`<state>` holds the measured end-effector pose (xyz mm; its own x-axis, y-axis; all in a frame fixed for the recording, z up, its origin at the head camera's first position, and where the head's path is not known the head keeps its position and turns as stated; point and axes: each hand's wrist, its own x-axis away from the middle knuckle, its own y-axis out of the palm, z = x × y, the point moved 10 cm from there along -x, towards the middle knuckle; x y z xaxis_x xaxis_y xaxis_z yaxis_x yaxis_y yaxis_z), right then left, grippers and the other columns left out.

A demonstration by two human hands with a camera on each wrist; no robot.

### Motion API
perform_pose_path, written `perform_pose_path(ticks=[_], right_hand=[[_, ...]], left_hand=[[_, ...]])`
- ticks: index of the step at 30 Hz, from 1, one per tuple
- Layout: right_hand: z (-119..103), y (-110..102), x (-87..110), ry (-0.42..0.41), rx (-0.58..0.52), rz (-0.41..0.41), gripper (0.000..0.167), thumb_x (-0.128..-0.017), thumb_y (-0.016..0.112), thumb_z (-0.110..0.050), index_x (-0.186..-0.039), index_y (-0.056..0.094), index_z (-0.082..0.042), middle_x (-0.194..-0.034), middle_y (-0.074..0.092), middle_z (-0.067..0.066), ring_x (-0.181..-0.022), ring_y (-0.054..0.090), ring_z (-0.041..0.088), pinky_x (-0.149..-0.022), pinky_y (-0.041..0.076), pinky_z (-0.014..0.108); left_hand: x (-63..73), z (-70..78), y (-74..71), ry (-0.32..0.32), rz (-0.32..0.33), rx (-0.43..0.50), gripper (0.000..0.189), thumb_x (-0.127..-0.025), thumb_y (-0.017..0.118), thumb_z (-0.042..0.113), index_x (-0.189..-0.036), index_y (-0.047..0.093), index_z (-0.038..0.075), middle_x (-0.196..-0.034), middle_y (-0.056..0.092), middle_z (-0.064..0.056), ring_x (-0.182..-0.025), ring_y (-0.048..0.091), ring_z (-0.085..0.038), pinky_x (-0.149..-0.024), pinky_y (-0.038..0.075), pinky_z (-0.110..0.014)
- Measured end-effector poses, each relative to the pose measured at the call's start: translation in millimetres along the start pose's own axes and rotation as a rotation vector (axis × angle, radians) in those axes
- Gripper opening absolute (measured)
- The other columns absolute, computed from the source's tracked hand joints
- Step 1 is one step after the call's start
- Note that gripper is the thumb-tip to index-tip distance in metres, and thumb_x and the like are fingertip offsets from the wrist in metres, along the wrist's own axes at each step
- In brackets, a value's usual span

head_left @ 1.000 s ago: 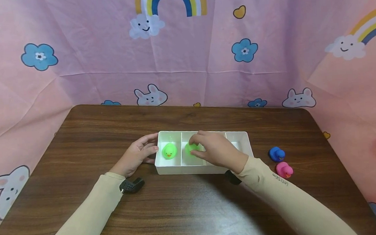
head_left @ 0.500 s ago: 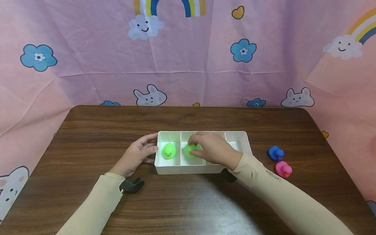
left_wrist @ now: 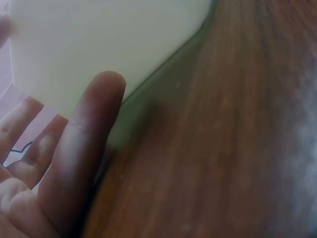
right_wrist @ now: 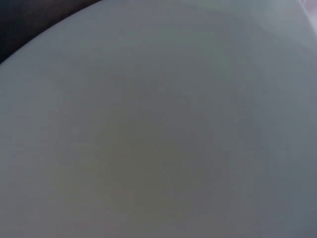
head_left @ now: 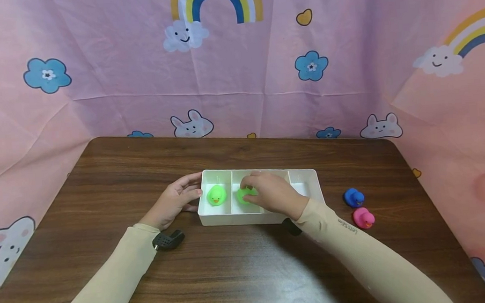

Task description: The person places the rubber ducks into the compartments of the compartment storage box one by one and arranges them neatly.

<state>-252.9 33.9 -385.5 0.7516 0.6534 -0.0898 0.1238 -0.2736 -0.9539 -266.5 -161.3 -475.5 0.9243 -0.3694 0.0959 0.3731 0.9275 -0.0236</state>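
Observation:
A white divided box point(head_left: 217, 220) sits near the middle of the table. My left hand point(head_left: 176, 199) holds its left end, with the thumb point(left_wrist: 86, 129) flat against the end wall and the other fingers spread toward the back corner. One green rubber duck point(head_left: 217, 195) sits in the leftmost compartment. In the compartment beside it, my right hand point(head_left: 274, 191) pinches a second green rubber duck point(head_left: 242, 196) between thumb and fingers, partly covering it. The right wrist view holds only a blurred pale surface close to the camera.
Right of the box, a blue rubber duck point(head_left: 354, 197) and a pink rubber duck point(head_left: 363, 218) stand close together on the brown wooden table point(head_left: 234, 269). A pink patterned cloth point(head_left: 135, 74) hangs behind the table and along both sides.
The whole head view has shifted slightly to the left. My right forearm has come in a little toward the box; both hands keep their places on the box and the duck.

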Motion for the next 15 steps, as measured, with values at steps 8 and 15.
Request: perform_pose_path(ticks=[8, 15], right_hand=[[0.4, 5.2, -1.7, 0.024, -0.012, -0.029, 0.023, -0.091, 0.08, -0.023, -0.109, 0.073, -0.011, -0.1, 0.073, 0.002, -0.089, 0.069, 0.02, -0.077, 0.057, 0.038], [1.5, 4.7, -2.2, 0.043, -0.006, -0.035, 0.024, -0.091, 0.08, -0.024, -0.11, 0.072, -0.011, -0.101, 0.073, 0.001, -0.091, 0.069, 0.019, -0.079, 0.057, 0.039]], left_hand=[[0.6, -1.4, 0.3, 0.0, -0.005, -0.003, 0.063, -0.103, 0.065, 0.022, -0.159, 0.038, 0.009, -0.158, 0.044, -0.021, -0.137, 0.052, -0.041, -0.086, 0.062, -0.042], [-0.7, -0.1, -0.4, 0.009, 0.0, -0.001, 0.063, -0.103, 0.065, 0.021, -0.158, 0.039, 0.009, -0.157, 0.045, -0.021, -0.137, 0.052, -0.041, -0.085, 0.062, -0.042]])
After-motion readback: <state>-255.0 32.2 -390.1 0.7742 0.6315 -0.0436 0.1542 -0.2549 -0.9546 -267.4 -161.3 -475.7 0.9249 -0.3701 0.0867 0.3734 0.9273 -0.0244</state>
